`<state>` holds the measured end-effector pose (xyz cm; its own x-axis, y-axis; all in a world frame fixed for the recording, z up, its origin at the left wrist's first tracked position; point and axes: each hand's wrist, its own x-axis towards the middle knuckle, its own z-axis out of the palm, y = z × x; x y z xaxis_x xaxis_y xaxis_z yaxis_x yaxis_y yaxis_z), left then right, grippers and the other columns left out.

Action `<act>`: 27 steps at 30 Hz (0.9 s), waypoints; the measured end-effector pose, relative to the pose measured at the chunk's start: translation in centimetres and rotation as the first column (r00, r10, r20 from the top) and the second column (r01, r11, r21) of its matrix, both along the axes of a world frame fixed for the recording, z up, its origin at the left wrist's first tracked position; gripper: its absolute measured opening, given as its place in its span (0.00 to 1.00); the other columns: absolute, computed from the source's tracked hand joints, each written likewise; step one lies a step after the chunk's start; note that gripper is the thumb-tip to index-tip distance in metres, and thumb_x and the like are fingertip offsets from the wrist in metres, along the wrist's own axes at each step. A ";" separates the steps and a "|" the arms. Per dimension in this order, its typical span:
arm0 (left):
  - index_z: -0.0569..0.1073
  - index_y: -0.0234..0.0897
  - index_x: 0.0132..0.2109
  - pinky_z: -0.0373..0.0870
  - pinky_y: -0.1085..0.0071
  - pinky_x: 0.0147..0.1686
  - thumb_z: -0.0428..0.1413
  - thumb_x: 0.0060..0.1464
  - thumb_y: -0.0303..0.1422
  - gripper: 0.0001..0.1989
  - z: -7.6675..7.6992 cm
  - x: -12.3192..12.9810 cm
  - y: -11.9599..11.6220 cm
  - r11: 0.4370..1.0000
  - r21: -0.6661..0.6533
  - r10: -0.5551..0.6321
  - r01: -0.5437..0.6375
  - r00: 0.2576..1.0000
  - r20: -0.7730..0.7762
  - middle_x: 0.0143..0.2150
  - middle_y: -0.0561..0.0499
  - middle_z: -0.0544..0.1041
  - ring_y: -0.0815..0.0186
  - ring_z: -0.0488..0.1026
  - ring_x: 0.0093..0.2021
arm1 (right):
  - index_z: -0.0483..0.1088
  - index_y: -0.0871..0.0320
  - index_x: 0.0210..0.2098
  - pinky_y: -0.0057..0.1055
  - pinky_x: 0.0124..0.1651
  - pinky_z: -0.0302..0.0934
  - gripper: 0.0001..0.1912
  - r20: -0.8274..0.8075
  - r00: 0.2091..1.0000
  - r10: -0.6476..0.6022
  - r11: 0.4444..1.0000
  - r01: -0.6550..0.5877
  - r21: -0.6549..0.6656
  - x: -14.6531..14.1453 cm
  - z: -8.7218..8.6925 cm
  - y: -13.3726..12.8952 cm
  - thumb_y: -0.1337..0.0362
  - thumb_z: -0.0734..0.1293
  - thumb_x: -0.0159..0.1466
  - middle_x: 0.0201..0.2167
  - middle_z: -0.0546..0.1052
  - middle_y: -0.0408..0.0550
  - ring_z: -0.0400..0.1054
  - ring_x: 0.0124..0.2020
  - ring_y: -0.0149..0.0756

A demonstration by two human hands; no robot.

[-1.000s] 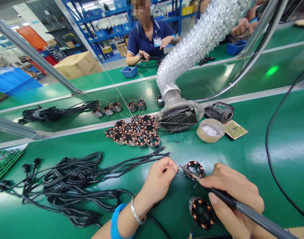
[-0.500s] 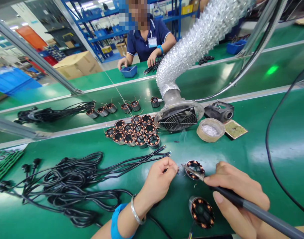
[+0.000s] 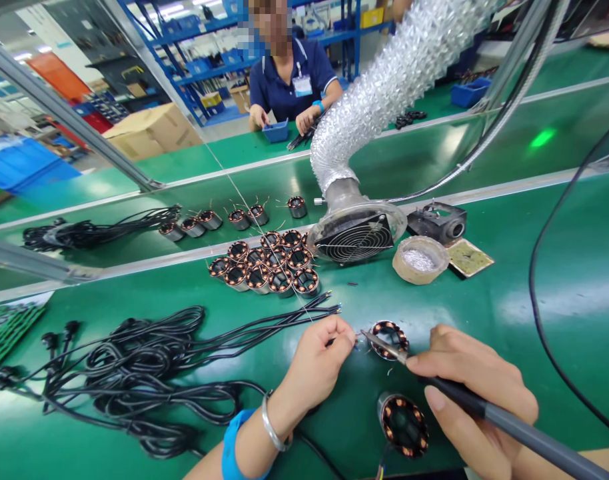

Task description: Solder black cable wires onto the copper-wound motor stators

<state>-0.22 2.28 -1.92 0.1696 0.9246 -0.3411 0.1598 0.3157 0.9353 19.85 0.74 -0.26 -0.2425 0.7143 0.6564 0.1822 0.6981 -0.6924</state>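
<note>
My left hand (image 3: 322,357) is closed in a pinch. Between its fingers is a black power cord's end, with small coloured wire tips (image 3: 357,343) showing just past them; the grip itself is mostly hidden. A thin solder wire (image 3: 264,237) runs down from the upper left to this hand. My right hand (image 3: 477,393) grips a soldering iron (image 3: 454,393) like a pen. Its tip reaches over a copper-wound stator (image 3: 400,333) to the wire tips by my left fingers. Another stator (image 3: 403,427), with coloured wires at its base, lies below, left of my right hand.
Several stators (image 3: 257,277) stand grouped before a fume-extractor hood (image 3: 354,237). A round tub (image 3: 398,265) and a square sponge (image 3: 469,259) lie right. Black power cords (image 3: 149,353) cover the left bench. On the rear strip are more stators (image 3: 193,227); a co-worker (image 3: 294,87) sits beyond.
The stators and cord bundle on the rear strip have shifted left. The co-worker's blue tray has moved right. The iron's tip has moved slightly left; my hands have hardly moved.
</note>
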 end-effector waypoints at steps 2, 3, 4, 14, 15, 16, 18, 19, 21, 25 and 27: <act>0.66 0.37 0.28 0.51 0.75 0.25 0.53 0.55 0.35 0.10 0.1 0.0 0.0 1.000 -0.001 0.009 -0.009 1.000 0.002 0.21 0.60 0.57 0.72 0.50 0.22 | 0.71 0.60 0.42 0.35 0.26 0.54 0.15 -0.008 1.000 -0.009 1.000 0.009 -0.005 0.2 -0.1 -0.1 0.74 0.61 0.57 0.26 0.72 0.46 0.61 0.22 0.33; 0.66 0.37 0.27 0.52 0.75 0.25 0.54 0.55 0.36 0.10 0.1 0.0 0.0 1.000 -0.004 0.011 -0.011 1.000 0.004 0.21 0.60 0.57 0.72 0.50 0.22 | 0.71 0.60 0.43 0.35 0.26 0.53 0.15 -0.012 1.000 -0.013 1.000 0.013 -0.009 0.2 -0.1 -0.1 0.74 0.61 0.57 0.26 0.72 0.46 0.61 0.22 0.33; 0.66 0.37 0.27 0.52 0.75 0.25 0.54 0.54 0.36 0.10 0.2 0.0 0.0 1.000 -0.007 0.014 -0.014 1.000 0.007 0.21 0.60 0.57 0.73 0.50 0.22 | 0.71 0.60 0.43 0.35 0.25 0.53 0.15 -0.014 1.000 -0.014 1.000 0.014 -0.013 0.2 -0.1 -0.2 0.74 0.61 0.57 0.26 0.71 0.46 0.61 0.22 0.33; 0.66 0.37 0.27 0.50 0.75 0.24 0.54 0.54 0.37 0.11 0.2 0.1 0.0 1.000 -0.017 0.010 -0.010 1.000 0.007 0.20 0.61 0.56 0.73 0.49 0.21 | 0.72 0.60 0.43 0.35 0.26 0.53 0.15 -0.025 1.000 -0.004 1.000 0.004 -0.014 0.2 -0.4 -0.2 0.74 0.62 0.57 0.26 0.72 0.47 0.60 0.23 0.33; 0.66 0.37 0.27 0.50 0.75 0.24 0.54 0.54 0.37 0.11 0.2 0.0 0.0 1.000 -0.016 0.008 -0.008 1.000 0.006 0.20 0.61 0.56 0.73 0.49 0.21 | 0.72 0.60 0.43 0.35 0.26 0.53 0.15 -0.026 1.000 -0.007 1.000 0.007 -0.011 0.2 -0.4 -0.2 0.74 0.62 0.57 0.26 0.72 0.47 0.60 0.23 0.33; 0.66 0.37 0.27 0.50 0.75 0.24 0.54 0.54 0.37 0.10 0.2 0.0 0.0 1.000 -0.015 0.008 -0.008 1.000 0.005 0.21 0.61 0.56 0.73 0.49 0.22 | 0.72 0.60 0.43 0.35 0.26 0.53 0.15 -0.027 1.000 -0.009 1.000 0.009 -0.008 0.2 -0.4 -0.2 0.74 0.62 0.57 0.26 0.72 0.47 0.60 0.23 0.33; 0.66 0.37 0.28 0.50 0.75 0.24 0.53 0.54 0.37 0.11 0.2 0.0 0.0 1.000 -0.011 0.009 -0.009 1.000 0.003 0.21 0.61 0.56 0.73 0.49 0.22 | 0.72 0.60 0.43 0.35 0.26 0.53 0.15 -0.029 0.999 -0.017 1.000 0.017 -0.006 0.2 -0.4 -0.2 0.74 0.62 0.58 0.26 0.72 0.46 0.61 0.23 0.33; 0.66 0.37 0.27 0.50 0.75 0.24 0.54 0.54 0.37 0.11 0.2 0.0 0.0 1.000 -0.009 0.009 -0.009 1.000 0.002 0.21 0.61 0.56 0.73 0.49 0.22 | 0.72 0.59 0.43 0.35 0.26 0.53 0.15 -0.028 0.999 -0.023 1.000 0.022 -0.009 0.1 -0.3 -0.2 0.74 0.62 0.58 0.26 0.72 0.46 0.61 0.23 0.33; 0.66 0.37 0.27 0.50 0.75 0.24 0.54 0.54 0.37 0.11 0.2 0.1 0.1 1.000 -0.009 0.009 -0.009 1.000 0.000 0.21 0.61 0.56 0.73 0.49 0.22 | 0.72 0.59 0.43 0.35 0.26 0.53 0.15 -0.025 0.999 -0.029 0.999 0.029 -0.019 0.1 -0.2 -0.2 0.74 0.62 0.58 0.26 0.72 0.46 0.61 0.23 0.34; 0.66 0.37 0.28 0.51 0.75 0.24 0.54 0.54 0.37 0.10 0.2 0.0 0.0 1.000 -0.018 0.008 -0.008 1.000 0.000 0.20 0.61 0.56 0.73 0.49 0.21 | 0.72 0.60 0.43 0.35 0.26 0.54 0.15 -0.034 0.999 -0.023 1.000 0.023 -0.010 0.1 -0.2 -0.2 0.74 0.62 0.57 0.27 0.72 0.46 0.61 0.22 0.34; 0.66 0.37 0.28 0.51 0.75 0.24 0.54 0.54 0.36 0.10 0.2 0.0 0.0 1.000 -0.019 0.013 -0.013 1.000 0.005 0.20 0.61 0.57 0.73 0.50 0.21 | 0.72 0.60 0.43 0.35 0.26 0.54 0.15 -0.031 0.999 -0.025 1.000 0.024 -0.010 0.1 -0.3 -0.2 0.74 0.62 0.57 0.26 0.72 0.46 0.61 0.23 0.34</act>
<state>-0.21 2.30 -1.73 0.1593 0.9203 -0.3574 0.1504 0.3351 0.9301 19.98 0.53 -0.55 -0.2044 0.7264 0.6562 0.1775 0.6867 -0.7049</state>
